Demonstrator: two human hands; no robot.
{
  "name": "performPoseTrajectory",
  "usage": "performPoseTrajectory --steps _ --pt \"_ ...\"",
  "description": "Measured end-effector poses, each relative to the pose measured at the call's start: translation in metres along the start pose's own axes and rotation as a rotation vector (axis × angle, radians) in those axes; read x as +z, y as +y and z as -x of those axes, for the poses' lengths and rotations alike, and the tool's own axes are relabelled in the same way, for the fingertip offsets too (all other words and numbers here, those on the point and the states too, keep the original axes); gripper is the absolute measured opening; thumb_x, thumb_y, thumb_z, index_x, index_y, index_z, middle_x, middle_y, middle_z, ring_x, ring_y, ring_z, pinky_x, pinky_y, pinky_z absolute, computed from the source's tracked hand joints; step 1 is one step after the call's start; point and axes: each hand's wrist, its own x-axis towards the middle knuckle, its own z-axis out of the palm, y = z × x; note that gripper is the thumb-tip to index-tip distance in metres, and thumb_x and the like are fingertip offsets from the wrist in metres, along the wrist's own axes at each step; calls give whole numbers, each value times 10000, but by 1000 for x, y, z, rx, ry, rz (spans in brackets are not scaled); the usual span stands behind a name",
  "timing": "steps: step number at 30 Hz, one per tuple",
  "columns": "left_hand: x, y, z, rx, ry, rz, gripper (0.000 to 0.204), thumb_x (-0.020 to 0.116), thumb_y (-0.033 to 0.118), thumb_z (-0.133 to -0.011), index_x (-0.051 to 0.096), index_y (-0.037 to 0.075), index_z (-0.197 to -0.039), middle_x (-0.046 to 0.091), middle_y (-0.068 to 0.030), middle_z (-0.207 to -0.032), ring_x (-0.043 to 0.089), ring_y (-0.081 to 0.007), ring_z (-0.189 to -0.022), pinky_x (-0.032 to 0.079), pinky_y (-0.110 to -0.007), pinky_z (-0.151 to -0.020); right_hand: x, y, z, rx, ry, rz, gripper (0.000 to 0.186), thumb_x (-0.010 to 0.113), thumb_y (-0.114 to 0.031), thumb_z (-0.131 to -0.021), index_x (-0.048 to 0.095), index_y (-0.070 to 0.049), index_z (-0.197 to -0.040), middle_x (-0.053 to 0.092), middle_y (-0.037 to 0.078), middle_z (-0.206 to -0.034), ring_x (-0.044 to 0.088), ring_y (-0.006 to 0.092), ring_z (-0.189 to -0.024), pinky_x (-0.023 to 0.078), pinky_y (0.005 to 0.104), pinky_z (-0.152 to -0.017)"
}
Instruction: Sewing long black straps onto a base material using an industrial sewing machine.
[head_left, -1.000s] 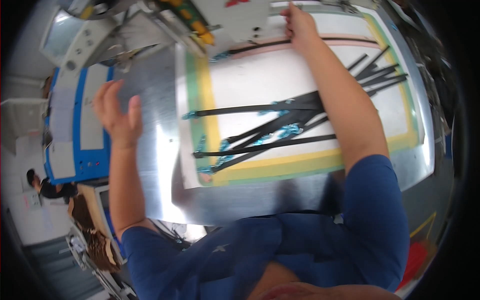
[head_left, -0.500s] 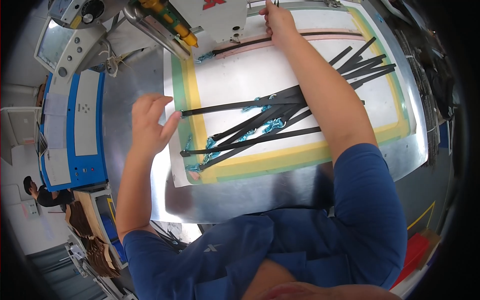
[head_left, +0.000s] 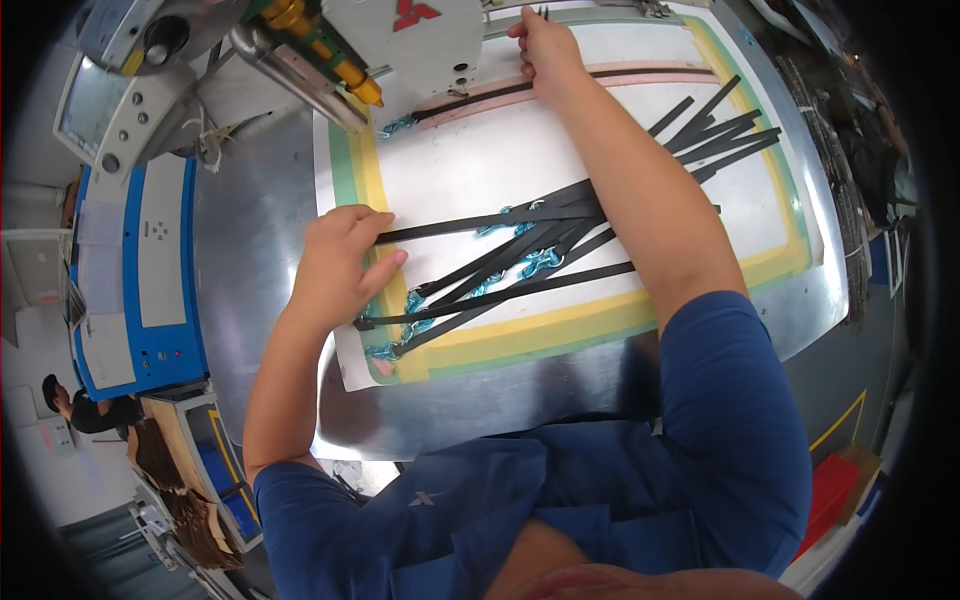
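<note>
Over the left end of the topmost strip in a pile of narrow black strips point(head_left: 465, 224) is my left hand point(head_left: 345, 262), its thumb and fingers apart. Whether the fingertips touch that strip I cannot tell. Crinkled shiny teal pieces point(head_left: 541, 262) sit at the strips' left ends and among them. My right hand point(head_left: 548, 58) is closed near the far side of the white board point(head_left: 430, 165), around a small dark two-pronged tool point(head_left: 543, 13). Below this hand a single black strip point(head_left: 640, 73) lies lengthwise along a pink band, a teal piece point(head_left: 397, 126) at its left end.
Yellow and green tape point(head_left: 470, 345) borders the board on a shiny metal table point(head_left: 500, 395). A machine head with a gold nozzle point(head_left: 368, 92) hangs at the far left. Further left are a control panel point(head_left: 100, 110) and a blue-white cabinet point(head_left: 135, 270). Another person point(head_left: 95, 408) is at far left.
My left hand has moved right, over the end of the topmost strip. My right hand stays at the board's far side, still closed. The view has shifted slightly.
</note>
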Motion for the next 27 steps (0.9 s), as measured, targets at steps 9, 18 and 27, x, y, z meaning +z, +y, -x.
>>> performPoseTrajectory --steps 9,18,27 --pt "32 -28 60 -96 202 207 550 786 307 -881 663 38 -1345 622 -205 -1375 563 -418 -1294 438 -496 -1111 -10 -38 -2 62 52 -313 367 521 -352 -1103 631 -28 -971 454 2 -678 386 129 -574 335 298 -531" --pt "46 -36 54 -123 300 221 587 719 403 -959 617 70 -1431 524 -226 -1526 513 -420 -1378 400 -508 -1166 -37 -140 55 -194 -15 -137 333 599 -346 -1066 620 -67 -886 485 -20 -663 403 117 -537 345 301 -497" --pt "48 -43 48 -33 277 556 588 734 379 -947 625 19 -1399 620 -210 -1404 583 -399 -1305 474 -445 -1096 -163 -89 209 -88 208 346 220 729 -250 -986 644 -87 -864 479 -50 -649 396 85 -511 302 283 -461"
